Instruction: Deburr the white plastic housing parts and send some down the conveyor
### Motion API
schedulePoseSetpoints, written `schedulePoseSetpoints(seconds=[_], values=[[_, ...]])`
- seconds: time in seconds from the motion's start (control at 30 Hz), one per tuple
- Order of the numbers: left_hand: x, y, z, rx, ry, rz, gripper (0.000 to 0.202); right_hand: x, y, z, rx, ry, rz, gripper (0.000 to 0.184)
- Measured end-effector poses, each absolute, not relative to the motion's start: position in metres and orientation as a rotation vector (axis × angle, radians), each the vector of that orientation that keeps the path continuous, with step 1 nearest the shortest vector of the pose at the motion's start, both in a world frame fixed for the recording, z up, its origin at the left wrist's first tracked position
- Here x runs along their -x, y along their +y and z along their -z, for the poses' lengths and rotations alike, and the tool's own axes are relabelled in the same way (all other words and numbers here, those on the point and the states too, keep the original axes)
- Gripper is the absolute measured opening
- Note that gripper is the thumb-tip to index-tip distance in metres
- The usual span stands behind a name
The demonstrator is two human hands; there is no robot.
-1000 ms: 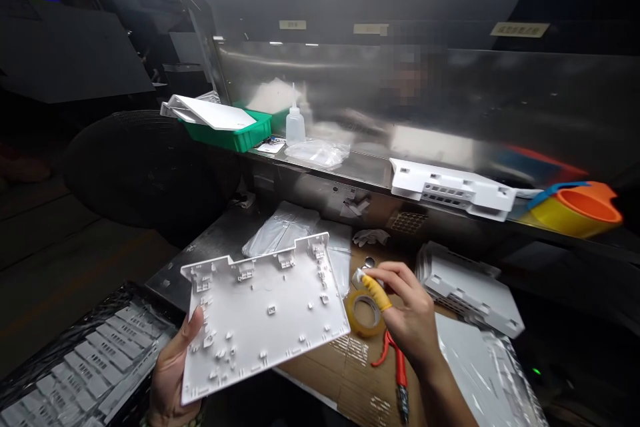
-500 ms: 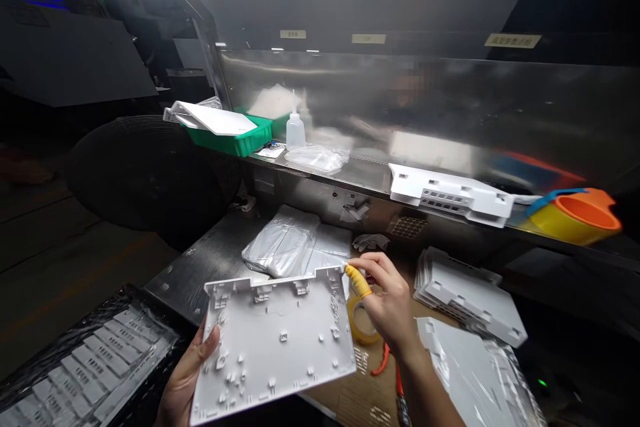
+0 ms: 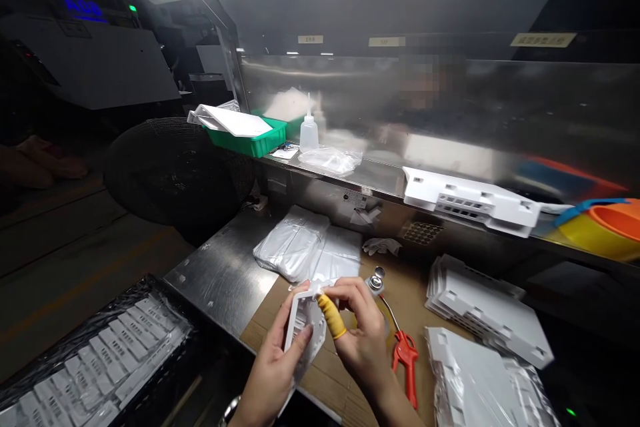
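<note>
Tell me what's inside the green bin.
White plastic parts sit in the green bin, jutting above its rim. Its bottom, and anything beneath them, can't be seen.

There are two hands (image 3: 363, 340), one held casing (image 3: 316, 333), one green bin (image 3: 255, 145) and three yellowish labels (image 3: 387, 42).

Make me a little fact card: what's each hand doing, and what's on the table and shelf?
Left hand: holds a tilted white plastic cover
Right hand: at the cover's top edge, grip unclear; wears yellow finger sleeve
Metal table: brown cardboard sheet, red-handled tool with thin metal tube, stacked white plastic panels, clear plastic bags
Metal shelf: green rectangular plastic bin, translucent squeeze bottle
</note>
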State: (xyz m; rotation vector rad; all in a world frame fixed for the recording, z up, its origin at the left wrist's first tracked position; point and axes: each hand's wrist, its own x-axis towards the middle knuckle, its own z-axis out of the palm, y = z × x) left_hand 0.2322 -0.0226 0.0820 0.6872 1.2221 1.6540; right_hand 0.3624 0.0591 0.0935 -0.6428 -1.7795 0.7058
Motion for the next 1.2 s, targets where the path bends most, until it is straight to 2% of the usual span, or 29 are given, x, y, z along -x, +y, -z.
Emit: schedulePoseSetpoints(seconds=[0.27, 0.4, 0.47, 0.63, 0.7, 0.77, 0.83, 1.03, 1.1, 1.2], values=[[-0.229, -0.020, -0.065, -0.884, 1.290, -1.514, 0.050, -0.366, 0.063, -0.085, 0.701, -1.749, -0.703, 0.022], [-0.229, -0.022, -0.068, -0.798, 1.264, -1.552, 0.050, -0.367, 0.071, -0.068, 0.789, -1.770, -0.698, 0.014], [-0.226, -0.025, -0.072, -0.660, 1.218, -1.538, 0.054, -0.381, 0.084, -0.042, 0.958, -1.783, -0.686, 0.015], [-0.206, -0.034, -0.077, -0.236, 1.031, -1.434, 0.092, -0.440, 0.119, 0.053, 1.659, -1.867, -0.508, 0.027], [-0.198, -0.036, -0.076, -0.183, 0.971, -1.437, 0.097, -0.456, 0.126, 0.086, 1.790, -1.881, -0.501, 0.026], [-0.192, -0.037, -0.073, -0.170, 0.898, -1.442, 0.096, -0.462, 0.125, 0.112, 1.868, -1.911, -0.503, 0.026], [-0.185, -0.038, -0.067, -0.176, 0.811, -1.433, 0.092, -0.464, 0.119, 0.128, 1.904, -1.937, -0.511, 0.034], [-0.154, -0.047, -0.032, -0.402, 0.520, -1.430, 0.069, -0.494, 0.089, 0.145, 2.027, -1.824, -0.490, 0.053], [-0.142, -0.051, -0.021, -0.439, 0.317, -1.484, 0.059, -0.511, 0.078, 0.149, 2.154, -1.699, -0.497, 0.056], [-0.124, -0.059, -0.010, -0.404, 0.147, -1.612, 0.064, -0.525, 0.065, 0.158, 2.299, -1.521, -0.615, 0.049]])
